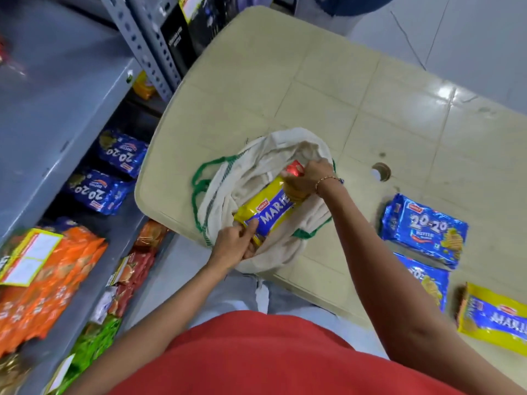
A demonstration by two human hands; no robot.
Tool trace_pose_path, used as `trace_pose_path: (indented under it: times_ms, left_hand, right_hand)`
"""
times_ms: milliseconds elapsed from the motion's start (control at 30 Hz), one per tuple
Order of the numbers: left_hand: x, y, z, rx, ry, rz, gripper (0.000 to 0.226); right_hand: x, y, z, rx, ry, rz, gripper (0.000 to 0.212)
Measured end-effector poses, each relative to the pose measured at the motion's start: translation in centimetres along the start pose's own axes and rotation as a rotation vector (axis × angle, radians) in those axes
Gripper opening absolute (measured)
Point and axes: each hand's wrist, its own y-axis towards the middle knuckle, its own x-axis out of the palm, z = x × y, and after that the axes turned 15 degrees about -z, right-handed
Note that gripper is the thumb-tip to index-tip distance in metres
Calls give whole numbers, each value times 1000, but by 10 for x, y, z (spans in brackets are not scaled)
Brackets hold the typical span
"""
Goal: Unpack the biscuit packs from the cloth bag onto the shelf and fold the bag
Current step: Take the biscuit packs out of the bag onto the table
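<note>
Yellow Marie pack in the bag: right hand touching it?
Touching. The head view shows the right hand gripping the far end of the yellow Marie pack, no gap.

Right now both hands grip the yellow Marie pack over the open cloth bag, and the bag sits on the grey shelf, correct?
Not quite. The head view shows the cloth bag sitting on the beige table, not the grey shelf. The rest holds: the left hand and right hand grip the yellow Marie pack over the open bag.
</note>
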Motion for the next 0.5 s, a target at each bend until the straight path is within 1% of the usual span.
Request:
trace_pose_path:
  times_ms: [100,167,200,267,367,433,500]
  left_hand:
    - [-12,14,17,12,-8,92,58]
    - [-26,26,31,23,-66,100,66]
    - [-35,32,39,17,-103,85,69]
    - [-55,44,57,21,-119,98,66]
    - [-86,52,90,58,31,246,62]
    - [-103,50,114,121,97,369,63]
    - [-114,44,132,166,107,459,63]
  right_hand:
    - [-4,-4,11,5,249,-138,70]
    - [-6,-7,17,-31,316,-144,60]
    - [-7,-9,17,-50,334,-124,55]
    - [-10,-12,13,-87,354,-66,46]
    - [-21,-15,-1,-130,369,97,36]
    - [-31,-19,-8,-182,486,191,31]
    - [-37,-23,-12,-232,648,231,32]
